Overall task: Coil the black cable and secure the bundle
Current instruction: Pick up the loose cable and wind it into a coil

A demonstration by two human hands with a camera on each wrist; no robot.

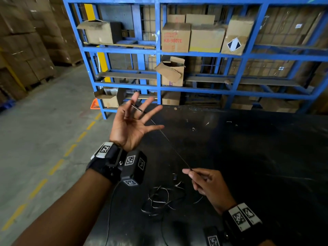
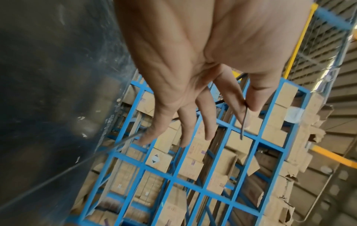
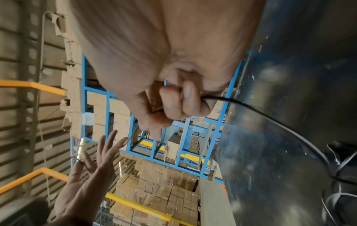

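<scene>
One black cable (image 1: pixel 170 145) taut between two hands: left (image 1: pixel 130 124), right (image 1: pixel 206 185).

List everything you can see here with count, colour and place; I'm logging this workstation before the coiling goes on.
black cable: one, black, stretched taut between both hands, its remainder a loose tangle on the table
table: one, black, scuffed, front right
shelving rack: one, blue metal, behind the table
cardboard boxes: several, brown, on the rack shelves; more stacked far left
floor: grey concrete with a dashed yellow line, left
wrist cameras: two, black with square markers, one on each wrist
left hand: raised, fingers spread, thumb and forefinger pinching the cable end
right hand: low over the table, fingers curled round the cable
</scene>
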